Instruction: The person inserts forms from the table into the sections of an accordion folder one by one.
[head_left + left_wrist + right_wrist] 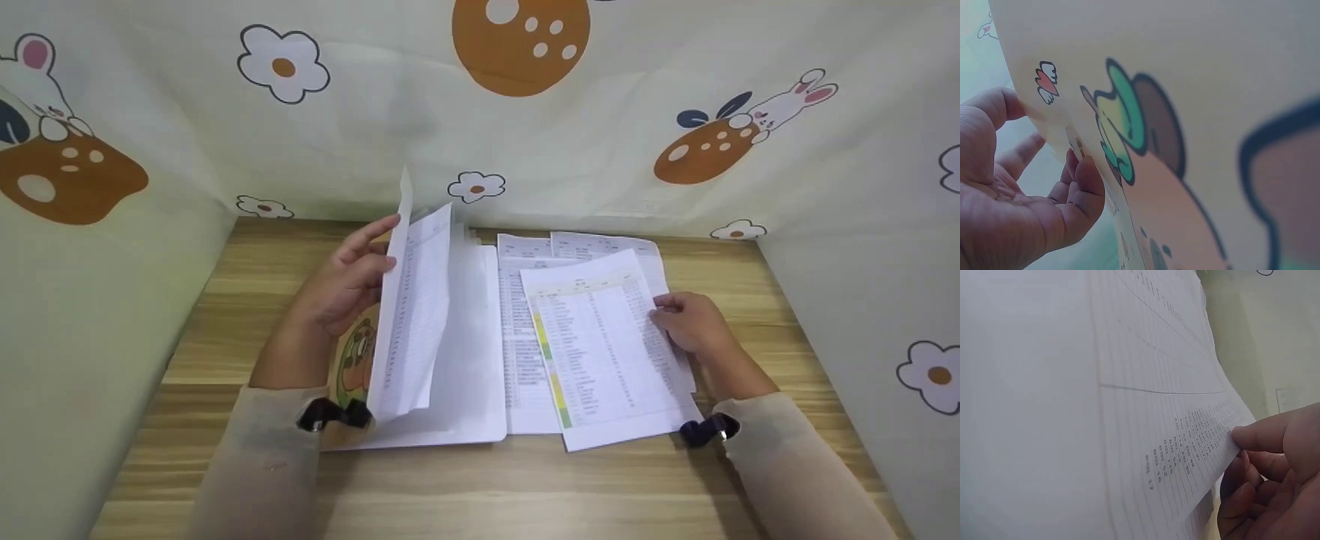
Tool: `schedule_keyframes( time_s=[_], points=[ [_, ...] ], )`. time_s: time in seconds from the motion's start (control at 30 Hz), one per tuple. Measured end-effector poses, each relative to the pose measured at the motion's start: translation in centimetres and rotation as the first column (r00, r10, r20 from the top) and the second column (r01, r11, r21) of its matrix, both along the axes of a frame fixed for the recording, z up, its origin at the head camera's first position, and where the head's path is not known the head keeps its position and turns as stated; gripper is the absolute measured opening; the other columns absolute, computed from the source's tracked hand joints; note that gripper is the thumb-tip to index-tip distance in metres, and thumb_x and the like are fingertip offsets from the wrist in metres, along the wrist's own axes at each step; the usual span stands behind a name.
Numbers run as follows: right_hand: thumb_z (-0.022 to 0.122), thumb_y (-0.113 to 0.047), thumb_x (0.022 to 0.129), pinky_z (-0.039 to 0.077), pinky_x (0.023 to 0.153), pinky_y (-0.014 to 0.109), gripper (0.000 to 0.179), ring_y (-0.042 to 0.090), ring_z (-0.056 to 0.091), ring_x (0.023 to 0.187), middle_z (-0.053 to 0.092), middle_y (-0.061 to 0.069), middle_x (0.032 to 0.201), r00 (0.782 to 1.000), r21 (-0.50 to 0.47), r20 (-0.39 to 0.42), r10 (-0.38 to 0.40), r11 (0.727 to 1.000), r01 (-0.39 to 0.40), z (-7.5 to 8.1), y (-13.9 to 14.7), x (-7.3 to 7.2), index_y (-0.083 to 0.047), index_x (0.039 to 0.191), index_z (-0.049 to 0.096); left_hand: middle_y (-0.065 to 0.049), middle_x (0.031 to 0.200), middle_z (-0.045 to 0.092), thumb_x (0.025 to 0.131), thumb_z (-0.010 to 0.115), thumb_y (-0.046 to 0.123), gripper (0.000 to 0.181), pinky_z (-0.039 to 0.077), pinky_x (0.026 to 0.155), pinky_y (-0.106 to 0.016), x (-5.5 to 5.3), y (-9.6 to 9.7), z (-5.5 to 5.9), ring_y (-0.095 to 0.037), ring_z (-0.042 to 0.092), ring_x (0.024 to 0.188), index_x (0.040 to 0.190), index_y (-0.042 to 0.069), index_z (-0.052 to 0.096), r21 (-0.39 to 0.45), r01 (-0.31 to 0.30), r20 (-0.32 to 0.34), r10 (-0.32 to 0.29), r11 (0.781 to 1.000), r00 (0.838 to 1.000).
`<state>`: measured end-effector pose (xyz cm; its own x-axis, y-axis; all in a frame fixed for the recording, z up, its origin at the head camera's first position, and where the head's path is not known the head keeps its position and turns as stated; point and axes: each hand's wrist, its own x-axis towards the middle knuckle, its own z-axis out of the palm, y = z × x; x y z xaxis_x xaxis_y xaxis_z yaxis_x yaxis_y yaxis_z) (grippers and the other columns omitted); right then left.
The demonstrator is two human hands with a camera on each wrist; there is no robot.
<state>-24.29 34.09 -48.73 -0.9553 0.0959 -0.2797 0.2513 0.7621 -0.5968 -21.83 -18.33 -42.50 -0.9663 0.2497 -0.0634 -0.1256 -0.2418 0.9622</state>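
Lightly now: a printed sheet (600, 352) at our right

Our right grip (690, 324) pinches its right edge, over overlapping papers (523, 390) on the table (600, 491). We expect it light, floppy and quick to crease, best held by its margins. Beside it, our left grip (346, 283) holds the upright, seemingly stiffer cover (357, 364) of a folder (476, 405).

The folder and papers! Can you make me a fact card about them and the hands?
Folder: open, its cover raised, cartoon pictures on the outside
Left hand: grips that cover
Right hand: pinches the right edge of a printed sheet
Sheet's colours: yellow and green strips along its left edge
Other sheets: printed, partly under that one
Table: wood-grained
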Motion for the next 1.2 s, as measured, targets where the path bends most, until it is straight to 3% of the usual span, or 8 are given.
schedule_keyframes(
  time_s=[0.33,0.53,0.77,0.97,1.2],
  points=[
    [0.060,-0.026,0.106,0.052,0.088,0.030,0.047,0.032,0.063,0.117,0.063,0.025,0.142,1.000,-0.078,0.018,-0.005,0.997,0.006,0.8,0.7,0.5,0.002,0.145,0.061,-0.008,0.125,0.060,0.104,0.052,0.003,0.067,0.058,0.083,-0.030,0.0,0.0,0.1,-0.024,0.070,0.104,0.167,0.020,0.038,-0.014,0.004,-0.008,-0.004,1.000,1.000],
    [0.059,-0.024,0.108,0.055,0.086,0.028,0.048,0.023,0.065,0.108,0.066,0.023,0.137,1.000,-0.161,0.019,0.003,0.987,0.000,1.2,1.0,0.7,0.003,0.147,0.059,-0.011,0.129,0.058,0.103,0.051,0.003,0.067,0.057,0.083,-0.032,0.0,0.0,0.0,-0.025,0.070,0.104,0.167,0.020,0.037,-0.013,0.015,-0.011,-0.015,1.000,1.000],
    [0.058,-0.019,0.109,0.060,0.076,0.026,0.049,0.012,0.065,0.088,0.068,0.009,0.115,0.998,-0.323,0.066,-0.016,0.946,0.036,1.6,1.2,1.0,0.005,0.152,0.052,-0.014,0.132,0.057,0.104,0.051,0.003,0.066,0.057,0.084,-0.032,0.0,0.0,-0.1,-0.026,0.070,0.106,0.167,0.020,0.038,-0.025,0.019,-0.017,-0.020,1.000,1.000],
    [0.059,-0.019,0.108,0.056,0.071,0.024,0.050,0.009,0.061,0.079,0.067,-0.002,0.102,0.997,-0.397,0.075,-0.033,0.916,0.060,2.1,1.5,1.2,0.006,0.151,0.051,-0.012,0.130,0.058,0.104,0.051,0.002,0.066,0.058,0.084,-0.032,0.0,0.0,-0.1,-0.026,0.070,0.106,0.166,0.020,0.038,-0.019,0.015,-0.014,-0.015,1.000,1.000],
    [0.060,-0.018,0.108,0.053,0.066,0.021,0.044,0.006,0.060,0.074,0.070,-0.007,0.092,0.996,-0.506,0.082,-0.041,0.859,0.077,3.2,1.4,1.5,0.006,0.145,0.054,-0.014,0.130,0.056,0.103,0.051,0.002,0.067,0.058,0.083,-0.031,0.0,0.1,-0.1,-0.026,0.070,0.105,0.166,0.020,0.039,-0.012,0.011,-0.015,-0.011,1.000,1.000]
  ],
)
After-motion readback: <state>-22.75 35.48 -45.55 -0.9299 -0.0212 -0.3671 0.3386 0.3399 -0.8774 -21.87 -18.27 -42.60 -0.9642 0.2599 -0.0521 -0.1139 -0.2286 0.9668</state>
